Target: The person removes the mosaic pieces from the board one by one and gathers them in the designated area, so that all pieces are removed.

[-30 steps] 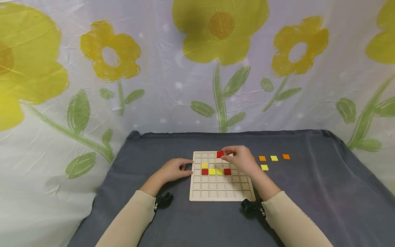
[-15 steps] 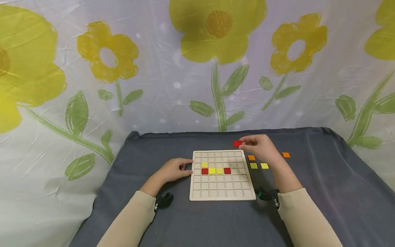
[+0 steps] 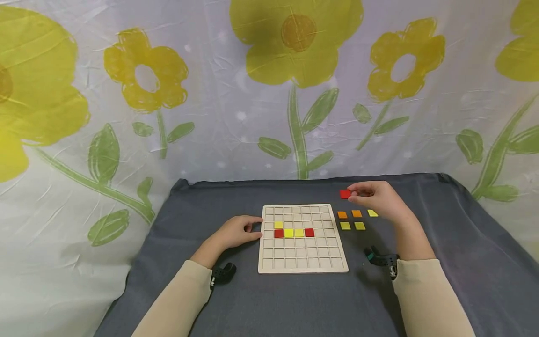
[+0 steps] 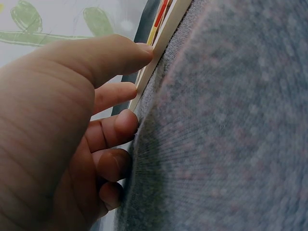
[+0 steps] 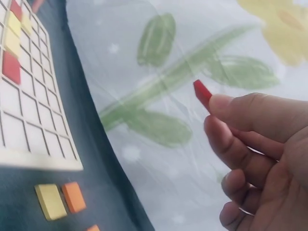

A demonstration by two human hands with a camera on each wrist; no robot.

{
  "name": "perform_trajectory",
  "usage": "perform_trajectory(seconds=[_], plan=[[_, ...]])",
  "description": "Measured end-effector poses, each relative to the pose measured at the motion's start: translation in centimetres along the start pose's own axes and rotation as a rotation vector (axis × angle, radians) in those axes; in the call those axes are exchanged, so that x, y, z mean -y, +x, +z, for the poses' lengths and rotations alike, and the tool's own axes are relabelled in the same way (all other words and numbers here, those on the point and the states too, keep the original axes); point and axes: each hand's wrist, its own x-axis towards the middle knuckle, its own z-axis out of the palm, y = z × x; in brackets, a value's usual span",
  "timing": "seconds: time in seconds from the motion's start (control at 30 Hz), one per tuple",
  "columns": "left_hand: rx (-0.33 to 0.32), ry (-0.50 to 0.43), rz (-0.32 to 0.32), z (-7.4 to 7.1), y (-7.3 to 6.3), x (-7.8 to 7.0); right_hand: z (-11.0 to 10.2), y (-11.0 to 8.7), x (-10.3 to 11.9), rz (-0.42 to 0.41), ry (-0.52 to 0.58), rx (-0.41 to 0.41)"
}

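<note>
Tile-handling step, I'd judge: right of centre, my right hand [image 3: 379,199] pinches a red tile [image 3: 345,194]; left hand [image 3: 233,231], loosely spread, touches the board [image 3: 303,264] (steadying, probably). Next likely needs careful lowering.

A broad stretch of surface [image 3: 290,304] lay free in front of the board [image 3: 303,260], with a narrower strip behind it, ending at the flowered curtain [image 3: 227,140]. The left grip [image 3: 236,231] barred the board's left edge. On the right, two orange tiles [image 3: 342,215] and three yellow tiles [image 3: 345,226] crowded the way, only slim gaps between them; beyond these, the raised right grip [image 3: 380,199], pinching a red tile [image 3: 344,194], occupied the air.
</note>
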Motion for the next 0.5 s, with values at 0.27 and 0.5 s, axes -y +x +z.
perform_trajectory(seconds=[0.27, 0.5], plan=[[-0.005, -0.014, -0.005, 0.1, 0.0, 0.2, -1.8, -0.8, -1.4, 0.054, -0.064, 0.034], [-0.012, -0.014, -0.002, 0.2, 0.1, 0.3, -2.7, -1.2, -2.6, 0.085, -0.081, 0.050]])
